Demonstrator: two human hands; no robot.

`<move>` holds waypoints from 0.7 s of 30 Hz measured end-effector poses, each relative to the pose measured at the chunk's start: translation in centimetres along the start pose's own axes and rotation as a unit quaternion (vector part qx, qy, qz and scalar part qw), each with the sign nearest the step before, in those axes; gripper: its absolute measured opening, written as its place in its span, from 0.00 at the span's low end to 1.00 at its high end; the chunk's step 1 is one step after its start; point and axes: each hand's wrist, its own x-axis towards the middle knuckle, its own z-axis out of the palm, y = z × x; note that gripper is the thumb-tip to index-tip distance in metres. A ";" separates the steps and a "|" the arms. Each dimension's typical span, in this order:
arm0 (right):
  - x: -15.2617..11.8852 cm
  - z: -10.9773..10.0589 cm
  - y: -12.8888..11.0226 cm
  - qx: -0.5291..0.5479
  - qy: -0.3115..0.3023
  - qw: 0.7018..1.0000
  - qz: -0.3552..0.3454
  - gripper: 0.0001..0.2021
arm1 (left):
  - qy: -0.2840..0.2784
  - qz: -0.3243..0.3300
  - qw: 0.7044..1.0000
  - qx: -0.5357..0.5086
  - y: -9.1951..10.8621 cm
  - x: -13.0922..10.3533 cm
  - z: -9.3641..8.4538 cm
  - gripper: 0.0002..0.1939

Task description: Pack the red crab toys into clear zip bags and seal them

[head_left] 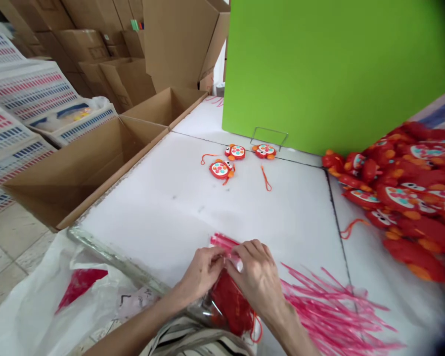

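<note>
At the table's near edge, my left hand (203, 269) and my right hand (257, 272) are close together, fingertips pinched on the upper part of a clear plastic bag (228, 301). A red toy shows inside the bag, with an orange cord loop (257, 329) at its lower right. Shiny pink plastic (222, 240) sticks out beyond my fingertips; whether it belongs to the bag I cannot tell. Farther up the white table (152, 198) lie three red crab-like toys with spotted white panels, one (221, 169) nearest me. A loose orange cord (266, 179) lies beside them.
Thin pink plastic strips (333, 311) spread right of my right hand. Red toys pile (411, 193) at the right. A green board (319, 69) stands behind the table, an open carton (85, 173) along its left side. A white plastic bag (29, 301) hangs at front left.
</note>
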 end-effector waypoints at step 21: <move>-13.8 -8.2 17.6 -0.174 0.076 0.886 0.423 0.12 | -0.006 -0.093 0.987 -0.133 -2.5 0.1 -1.6 0.11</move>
